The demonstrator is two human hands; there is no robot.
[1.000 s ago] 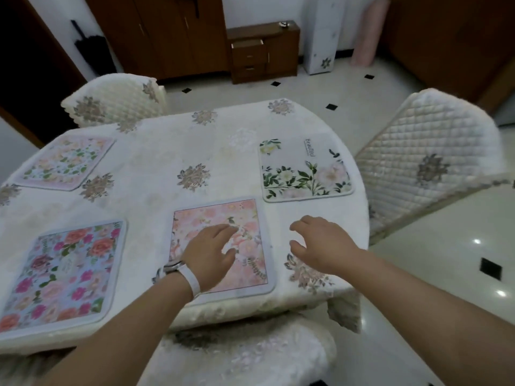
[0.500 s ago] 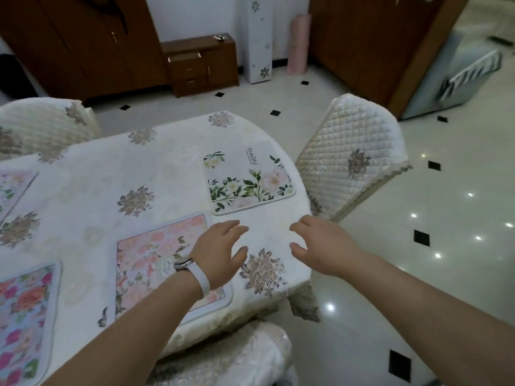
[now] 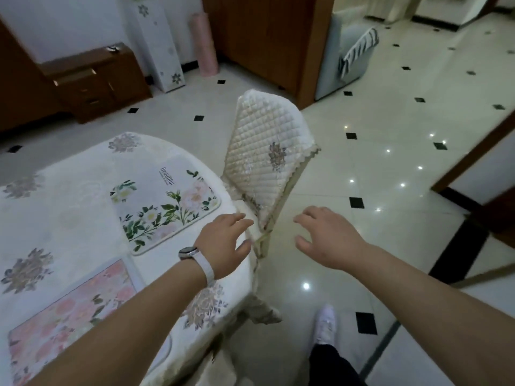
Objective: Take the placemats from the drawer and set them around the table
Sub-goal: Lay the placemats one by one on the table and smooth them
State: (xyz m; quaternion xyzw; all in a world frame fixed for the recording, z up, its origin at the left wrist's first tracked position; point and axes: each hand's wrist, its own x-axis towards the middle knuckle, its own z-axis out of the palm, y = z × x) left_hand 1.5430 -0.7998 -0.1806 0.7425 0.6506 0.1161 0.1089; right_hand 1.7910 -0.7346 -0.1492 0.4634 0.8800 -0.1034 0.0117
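Two placemats lie in view on the table (image 3: 69, 207), which wears a cream floral cloth. The white placemat (image 3: 164, 201) with green leaves and pale flowers sits near the right rim. A pink floral placemat (image 3: 72, 316) lies at the near left, partly under my left forearm. My left hand (image 3: 223, 243), with a white watch on the wrist, hovers over the table's right edge with relaxed fingers and holds nothing. To its right, out over the floor, is my right hand (image 3: 326, 238), empty as well with loosely spread fingers.
A quilted cream chair (image 3: 264, 160) stands against the table's right side, between my hands. A low wooden drawer cabinet (image 3: 92, 82) is at the back wall, beside a white floral column (image 3: 158, 43) and a pink roll (image 3: 204, 43). Glossy tiled floor stretches right. My white shoe (image 3: 326, 324) is below.
My left hand has lifted off the pink placemat and both hands have swung right past the table edge. The view has turned right, so the other placemats on the left are out of frame.
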